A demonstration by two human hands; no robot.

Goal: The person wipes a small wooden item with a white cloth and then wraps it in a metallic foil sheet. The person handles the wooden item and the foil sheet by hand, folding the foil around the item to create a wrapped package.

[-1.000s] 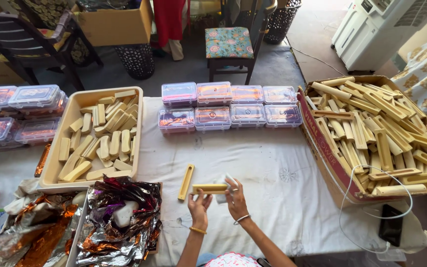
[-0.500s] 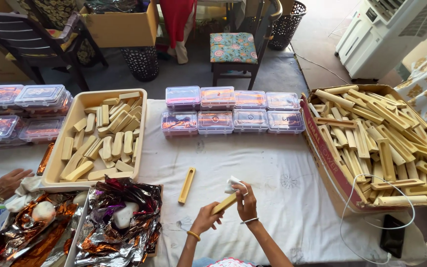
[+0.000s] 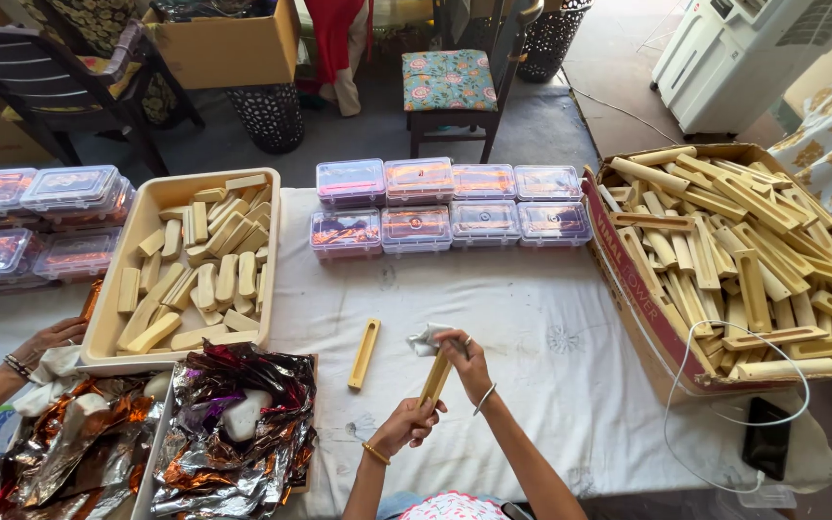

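Seen from above, a table covered with a white cloth [image 3: 551,337] fills the frame. At the lower centre, the person's left hand [image 3: 406,424] is closed around the lower end of a yellow wooden stick [image 3: 433,377], held tilted. The right hand [image 3: 461,351] presses a small crumpled white cloth [image 3: 428,339] against the stick's upper end, fingers pinched on it. Just left of the hands, a second yellow slotted stick [image 3: 364,353] lies flat on the tablecloth, apart from them.

At the right of the frame, an open cardboard box [image 3: 628,279] is heaped with long pale wooden slotted pieces [image 3: 753,260]. A white cable [image 3: 724,376] loops over its front edge, near a dark phone [image 3: 767,438].

At the left, a cream plastic tray [image 3: 113,342] holds many shorter pale blocks [image 3: 204,270], possibly soap or wood; the view is too coarse to say. Along the upper centre, eight clear lidded plastic boxes [image 3: 450,204] stand in two rows, with coloured contents. More such boxes [image 3: 31,221] are stacked at the upper left edge.

At the lower left, crumpled metallic foil sheets [image 3: 233,433] lie in trays with white lumps on them. Another person's hand [image 3: 45,339] rests at the left edge.
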